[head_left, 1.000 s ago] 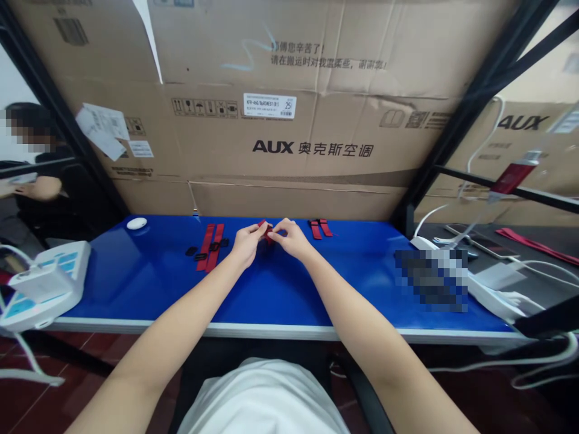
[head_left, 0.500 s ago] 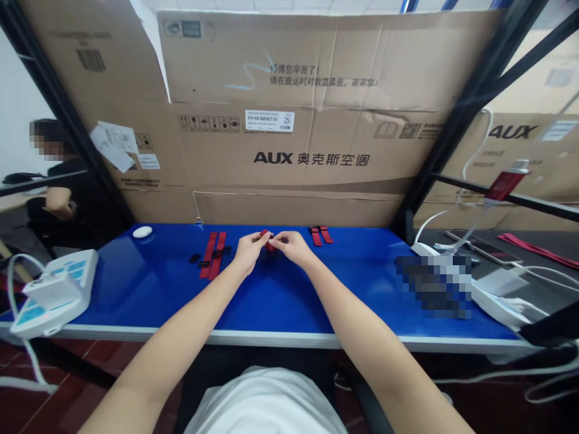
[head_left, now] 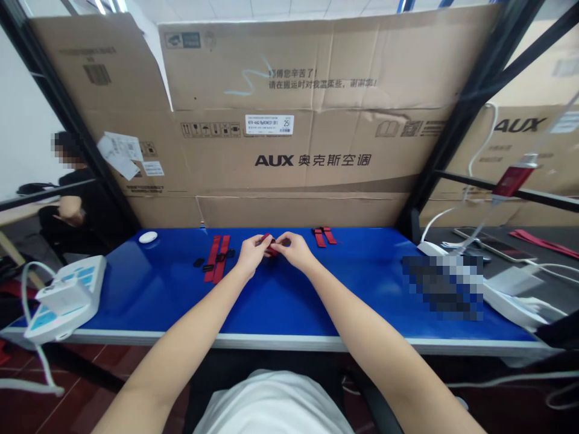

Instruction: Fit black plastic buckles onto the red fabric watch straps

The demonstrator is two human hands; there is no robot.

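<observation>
My left hand (head_left: 251,253) and my right hand (head_left: 292,246) meet over the middle of the blue tabletop (head_left: 289,301). Between their fingertips is a small red strap (head_left: 268,239), pinched from both sides; part of it is hidden by the fingers. Left of my left hand lie two longer red straps (head_left: 219,265) side by side, with black buckles (head_left: 208,268) on them. A loose black buckle piece (head_left: 199,262) rests beside these. Beyond my right hand are two short red straps (head_left: 320,237) with black fittings at their far ends.
A white power strip (head_left: 67,301) with a plugged-in adapter stands at the left edge. A small white disc (head_left: 148,237) lies at the back left. Cardboard (head_left: 289,181) walls off the back. Cables and another power strip (head_left: 511,307) are at the right. A person (head_left: 75,187) sits far left.
The red strap between my hands is turned slightly, and my fingers have shifted a little on it. The camera view has moved slightly. The straps on the table lie as before.
</observation>
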